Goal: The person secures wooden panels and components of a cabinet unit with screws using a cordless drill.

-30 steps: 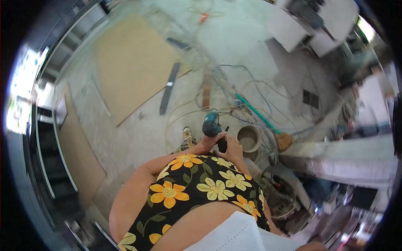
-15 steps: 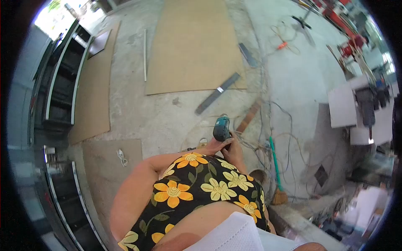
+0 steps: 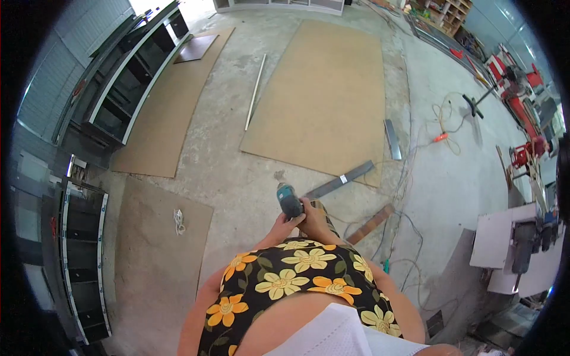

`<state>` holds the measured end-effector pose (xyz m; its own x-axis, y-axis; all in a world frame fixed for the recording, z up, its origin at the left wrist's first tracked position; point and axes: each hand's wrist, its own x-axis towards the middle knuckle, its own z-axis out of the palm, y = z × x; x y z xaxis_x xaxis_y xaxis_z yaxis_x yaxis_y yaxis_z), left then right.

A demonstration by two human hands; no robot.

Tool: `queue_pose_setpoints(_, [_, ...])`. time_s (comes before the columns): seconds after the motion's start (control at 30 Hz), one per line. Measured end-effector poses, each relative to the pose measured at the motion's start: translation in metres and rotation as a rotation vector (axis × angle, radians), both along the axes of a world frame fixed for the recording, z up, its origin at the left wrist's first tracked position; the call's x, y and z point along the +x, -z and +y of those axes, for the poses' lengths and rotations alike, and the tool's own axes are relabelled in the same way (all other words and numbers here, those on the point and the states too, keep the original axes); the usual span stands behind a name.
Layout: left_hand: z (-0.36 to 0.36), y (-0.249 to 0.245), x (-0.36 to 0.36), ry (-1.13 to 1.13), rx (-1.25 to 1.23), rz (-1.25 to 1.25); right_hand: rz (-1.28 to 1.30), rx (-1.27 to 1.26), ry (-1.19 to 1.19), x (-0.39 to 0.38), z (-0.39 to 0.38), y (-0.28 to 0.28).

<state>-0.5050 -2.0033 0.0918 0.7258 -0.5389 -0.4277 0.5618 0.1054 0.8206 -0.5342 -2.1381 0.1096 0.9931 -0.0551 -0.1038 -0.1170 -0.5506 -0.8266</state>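
Note:
A teal and black cordless drill (image 3: pixel 289 200) is held in front of my body, its nose pointing away from me over the concrete floor. My right hand (image 3: pixel 312 215) is closed around it from the right side. From the left, my left hand (image 3: pixel 287 225) grips the near end of the drill, its fingers meeting those of the right hand. The drill's handle is mostly hidden by the hands. Just beyond, a dark flat metal strip (image 3: pixel 326 188) with a small white label lies partly on a large brown board (image 3: pixel 320 101).
To the left stand dark cabinet frames (image 3: pixel 86 261), with another brown board (image 3: pixel 160 196) and a white coiled cord (image 3: pixel 179 222) nearby. Right of me lie a brown plank (image 3: pixel 371 224), loose cables (image 3: pixel 409 222) and a short metal strip (image 3: pixel 392 139). A thin white strip (image 3: pixel 255 92) lies ahead.
The view has turned, so the floor items sit lower and further right. The drill has swung to the left, still held by both hands.

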Motion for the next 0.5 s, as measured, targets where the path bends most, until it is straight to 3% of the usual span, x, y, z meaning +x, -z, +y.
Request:
queue_pose_setpoints(0.13, [0.005, 0.007, 0.032, -0.129, 0.022, -0.111, 0.136, 0.061, -0.105, 0.059, -0.001, 0.011])
queue_pose_setpoints(0.27, [-0.001, 0.027, 0.086, -0.154, 0.107, -0.157, 0.036, 0.089, -0.214, 0.125, -0.016, 0.031])
queue_pose_setpoints(0.3, [-0.007, 0.034, 0.104, -0.150, 0.062, -0.178, 0.008, 0.151, -0.222, 0.145, -0.021, 0.063])
queue_pose_setpoints(0.37, [-0.025, 0.027, 0.146, -0.132, 0.030, -0.166, 0.074, 0.168, -0.244, 0.188, -0.041, 0.075])
queue_pose_setpoints(0.43, [-0.050, 0.039, 0.192, -0.135, 0.018, -0.107, 0.160, 0.207, -0.229, 0.234, -0.068, 0.077])
queue_pose_setpoints(0.5, [-0.076, 0.062, 0.249, -0.052, 0.034, -0.262, 0.095, 0.119, -0.171, 0.282, -0.098, 0.060])
